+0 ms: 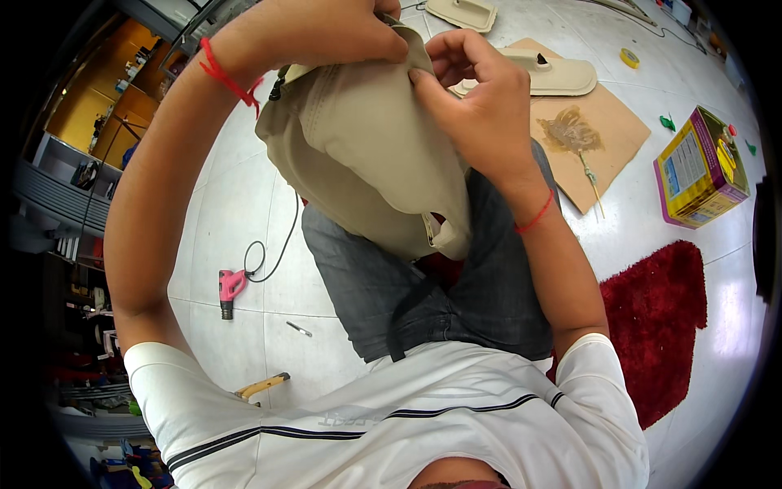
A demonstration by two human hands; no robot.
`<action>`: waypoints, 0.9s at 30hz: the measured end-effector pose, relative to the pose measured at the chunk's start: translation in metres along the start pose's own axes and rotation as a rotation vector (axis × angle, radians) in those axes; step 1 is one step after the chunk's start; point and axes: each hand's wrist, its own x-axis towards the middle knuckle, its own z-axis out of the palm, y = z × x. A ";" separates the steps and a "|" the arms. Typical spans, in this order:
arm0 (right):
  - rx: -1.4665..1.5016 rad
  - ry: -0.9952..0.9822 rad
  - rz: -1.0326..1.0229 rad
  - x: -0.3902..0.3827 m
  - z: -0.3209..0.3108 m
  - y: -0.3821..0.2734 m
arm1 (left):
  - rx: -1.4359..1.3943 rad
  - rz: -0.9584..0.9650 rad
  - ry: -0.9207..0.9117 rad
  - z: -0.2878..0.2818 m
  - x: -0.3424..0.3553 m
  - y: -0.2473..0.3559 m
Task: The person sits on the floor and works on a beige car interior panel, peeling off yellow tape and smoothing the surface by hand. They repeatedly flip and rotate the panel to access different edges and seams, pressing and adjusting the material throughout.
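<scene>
A beige upholstery cover, leather-like with stitched seams, stands over my lap. Its lower edge shows an opening with a pale strap or loop. My left hand grips the cover's top edge, thumb on the near face and most fingers hidden behind it. Close by on the right, my right hand pinches the same edge between thumb and curled fingers. A black fitting shows at the cover's upper left, below my left wrist.
Cardboard with a glue smear and a stick brush lies right, bearing a beige panel. Beyond are another panel and yellow tape. A metal can, red rug, pink heat gun and pen-like tool surround me.
</scene>
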 end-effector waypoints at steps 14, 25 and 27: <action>0.114 0.005 -0.101 0.034 -0.005 -0.009 | -0.328 0.102 -0.114 -0.012 -0.022 -0.010; -0.107 -0.275 -0.288 0.079 -0.002 -0.027 | -0.445 0.415 0.481 0.028 -0.033 -0.045; -0.153 -0.317 -0.337 0.085 -0.002 -0.023 | -0.428 0.404 0.509 0.030 -0.034 -0.044</action>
